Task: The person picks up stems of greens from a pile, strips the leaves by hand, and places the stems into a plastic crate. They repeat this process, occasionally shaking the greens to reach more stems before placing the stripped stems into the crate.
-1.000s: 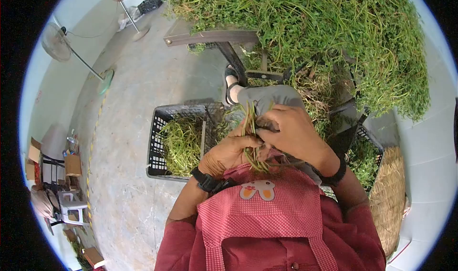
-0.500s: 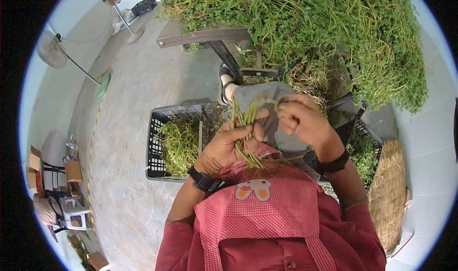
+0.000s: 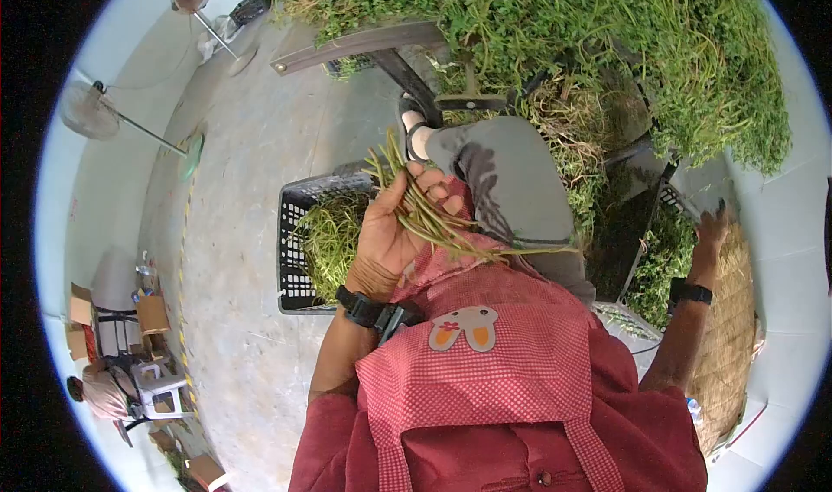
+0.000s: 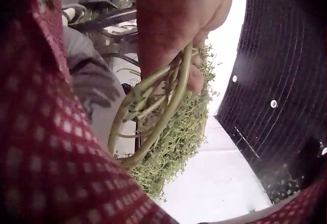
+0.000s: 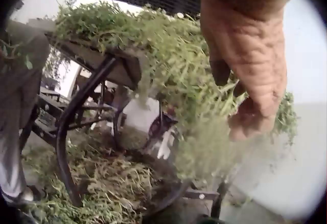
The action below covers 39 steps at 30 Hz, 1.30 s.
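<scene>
In the head view my left hand (image 3: 390,232) holds a loose bundle of green stems (image 3: 425,215) across its palm and fingers, above the red checked apron (image 3: 485,379). The left wrist view shows bent stems (image 4: 176,93) coming from under the left hand (image 4: 179,25). My right hand (image 3: 712,232) is stretched out to the far right, fingers apart, near a crate of greens (image 3: 663,267) and a woven mat (image 3: 715,345). In the right wrist view, blurred greens lie around the fingertips of the right hand (image 5: 250,71); whether they touch is unclear.
A large heap of leafy greens (image 3: 555,42) covers the table ahead. To the left, a black crate (image 3: 293,267) holds trimmed greens (image 3: 334,241). Two fans (image 3: 91,111) stand at the left wall; a person (image 3: 108,392) is at the lower left.
My right hand has left the bundle and moved far out to the right. My left hand has shifted left and up, with the stems now slanting across it.
</scene>
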### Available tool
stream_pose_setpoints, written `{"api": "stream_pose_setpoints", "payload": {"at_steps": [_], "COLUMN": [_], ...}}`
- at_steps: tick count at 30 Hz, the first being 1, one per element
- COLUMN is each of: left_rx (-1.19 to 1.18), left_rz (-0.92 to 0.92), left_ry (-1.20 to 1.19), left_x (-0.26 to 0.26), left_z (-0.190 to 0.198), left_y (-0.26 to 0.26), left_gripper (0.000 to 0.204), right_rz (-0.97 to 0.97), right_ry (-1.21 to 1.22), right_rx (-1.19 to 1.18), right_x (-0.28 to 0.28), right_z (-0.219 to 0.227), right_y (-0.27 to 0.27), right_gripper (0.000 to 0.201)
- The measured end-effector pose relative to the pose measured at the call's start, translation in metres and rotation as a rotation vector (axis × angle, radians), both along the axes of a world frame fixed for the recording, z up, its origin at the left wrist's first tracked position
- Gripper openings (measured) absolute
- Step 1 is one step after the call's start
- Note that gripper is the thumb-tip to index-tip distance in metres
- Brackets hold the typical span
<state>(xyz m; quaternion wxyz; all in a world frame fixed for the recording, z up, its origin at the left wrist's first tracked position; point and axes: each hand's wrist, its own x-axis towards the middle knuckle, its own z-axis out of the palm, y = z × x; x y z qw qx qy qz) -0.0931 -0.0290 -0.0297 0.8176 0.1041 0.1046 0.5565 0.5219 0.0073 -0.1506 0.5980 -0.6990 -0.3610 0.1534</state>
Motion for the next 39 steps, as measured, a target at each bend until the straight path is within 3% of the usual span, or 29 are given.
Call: {"api": "stream_pose_setpoints", "payload": {"at_steps": [1,4,6,7,8,9,12,16,20,22,23,25,28,29,31,35,36,39], "left_rx": [-0.008,0.024,0.041,0.044,0.010,-0.025,-0.078,-0.063,-0.034,-0.020,-0.015,-0.005,0.197,0.186,0.211,0.053,0.033,0.074], "left_rz": [-0.012,-0.025,-0.023,-0.023,-0.019,-0.014,-0.064,-0.039,-0.093,-0.129,-0.085,-0.049,-0.021,-0.057,-0.039,-0.056,0.062,-0.050], "left_ry": [0.006,-0.063,-0.052,-0.048,-0.041,-0.037,-0.129,-0.066,-0.116,-0.167,-0.033,0.105,0.273,0.268,0.162,0.068,0.212,0.065], "left_x": [0.001,0.001,0.001,0.002,0.005,0.007,0.007,0.011,0.009,0.007,0.006,0.009,0.023,0.023,0.018,0.010,0.024,0.021], "left_z": [-0.003,-0.013,-0.014,-0.011,-0.007,-0.005,-0.008,-0.006,-0.012,-0.014,-0.019,-0.011,0.005,0.003,0.000,-0.006,0.005,0.001], "left_y": [0.001,0.006,0.006,0.005,0.004,0.004,0.005,0.003,0.001,0.005,0.005,0.006,0.002,0.002,0.003,0.001,-0.004,0.000], "left_gripper": [0.024,0.025,0.025,0.025,0.025,0.025,0.026,0.027,0.031,0.032,0.032,0.033,0.034,0.034,0.024,0.025,0.025,0.024], "right_rz": [0.010,0.511,0.611,0.791,1.067,1.212,1.319,1.293,1.327,1.322,1.322,1.345,1.356,1.320,1.327,1.194,1.192,1.238], "right_ry": [0.210,0.239,-0.238,-0.469,-0.247,-0.471,-0.479,-0.758,-0.786,-0.178,-0.179,0.249,0.220,0.230,0.486,0.564,0.589,0.620], "right_rx": [-0.038,0.178,0.007,0.004,0.058,0.024,0.150,-0.026,0.012,0.060,0.062,-0.218,-0.079,-0.090,-0.025,-0.008,0.001,-0.020], "right_x": [-0.012,-0.160,-0.255,-0.307,-0.346,-0.373,-0.427,-0.446,-0.446,-0.447,-0.446,-0.447,-0.453,-0.455,-0.457,-0.445,-0.445,-0.445], "right_z": [0.014,0.084,0.117,0.148,0.166,0.187,0.168,0.165,0.156,0.161,0.166,0.192,0.202,0.200,0.196,0.199,0.195,0.178], "right_y": [-0.005,0.000,0.005,-0.006,-0.018,-0.023,-0.022,-0.025,-0.022,-0.009,-0.004,0.006,0.032,0.042,0.060,0.069,0.071,0.076], "right_gripper": [0.041,0.035,0.025,0.024,0.021,0.021,0.023,0.024,0.026,0.021,0.021,0.019,0.024,0.024,0.024,0.024,0.024,0.024]}}
